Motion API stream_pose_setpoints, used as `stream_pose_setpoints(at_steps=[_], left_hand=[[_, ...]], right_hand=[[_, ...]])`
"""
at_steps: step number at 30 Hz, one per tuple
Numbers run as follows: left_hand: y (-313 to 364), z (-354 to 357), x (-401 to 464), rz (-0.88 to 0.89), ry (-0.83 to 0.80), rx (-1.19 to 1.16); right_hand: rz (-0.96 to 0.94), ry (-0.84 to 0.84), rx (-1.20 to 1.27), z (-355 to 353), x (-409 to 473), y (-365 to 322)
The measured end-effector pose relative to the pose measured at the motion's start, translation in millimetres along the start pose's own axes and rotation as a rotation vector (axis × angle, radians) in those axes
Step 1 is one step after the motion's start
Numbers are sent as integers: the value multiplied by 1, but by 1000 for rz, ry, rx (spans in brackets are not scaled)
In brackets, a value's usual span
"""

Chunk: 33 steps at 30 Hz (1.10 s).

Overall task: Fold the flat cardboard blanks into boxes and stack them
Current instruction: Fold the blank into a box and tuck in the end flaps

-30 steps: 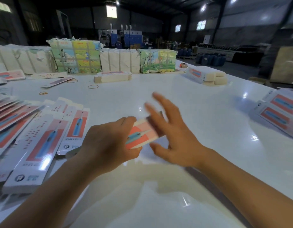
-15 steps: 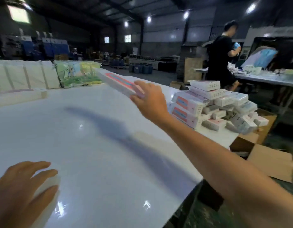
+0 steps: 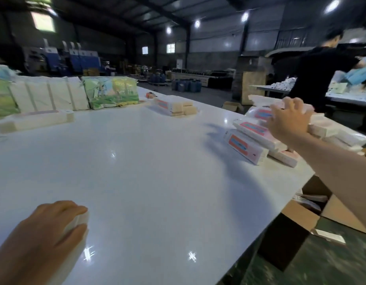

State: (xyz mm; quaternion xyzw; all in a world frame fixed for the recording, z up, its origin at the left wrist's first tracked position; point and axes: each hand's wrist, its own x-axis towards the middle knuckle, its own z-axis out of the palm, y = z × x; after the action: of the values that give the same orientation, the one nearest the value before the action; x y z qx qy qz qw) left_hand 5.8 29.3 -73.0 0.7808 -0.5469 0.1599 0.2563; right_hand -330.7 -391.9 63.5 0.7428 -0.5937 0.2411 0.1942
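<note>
Stack of folded boxes (image 3: 258, 138) at the worktop's (image 3: 147, 171) right edge — several done. Right hand (image 3: 288, 122) over its top, fingers spread, blurred; whether it holds one, cannot tell. Left hand (image 3: 44, 233) at near-left edge, fingers curled round a white piece (image 3: 80, 221) — more folding likely left.

Folded box (image 3: 258, 115) now on the pile (image 3: 280, 136), right hand (image 3: 289, 122) fingers spread over it.

Right hand (image 3: 287, 122) over stacked boxes (image 3: 254, 138), left hand (image 3: 48, 229) holding white box (image 3: 78, 222), white table (image 3: 157, 171)
</note>
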Motion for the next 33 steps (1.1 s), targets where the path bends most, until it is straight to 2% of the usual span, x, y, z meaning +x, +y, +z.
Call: stream_pose_setpoints(at_steps=[2, 5, 11, 14, 19, 24, 26, 30, 33], left_hand=[[24, -16, 5, -48, -2, 26], [34, -27, 5, -99, -106, 57], [29, -25, 5, -101, -196, 111], [28, -22, 3, -108, -175, 101], [29, -23, 3, -131, -219, 99], [30, -22, 3, -142, -252, 130], [30, -25, 4, -159, -280, 76], [13, -54, 13, -359, -193, -20], [-18, -89, 21, -556, -219, 189]], right_hand=[[-134, 130, 142, -7, -10, -38], [-325, 147, 334, -22, -37, -107], [-685, -46, 639, -35, -128, -224], [-789, -207, 666, -24, -169, -257], [-835, -354, 666, -8, -196, -272], [-848, -320, 731, -6, -196, -271], [-838, -304, 738, -2, -196, -271], [-835, -273, 755, 10, -191, -272], [-836, -258, 756, 16, -188, -274]])
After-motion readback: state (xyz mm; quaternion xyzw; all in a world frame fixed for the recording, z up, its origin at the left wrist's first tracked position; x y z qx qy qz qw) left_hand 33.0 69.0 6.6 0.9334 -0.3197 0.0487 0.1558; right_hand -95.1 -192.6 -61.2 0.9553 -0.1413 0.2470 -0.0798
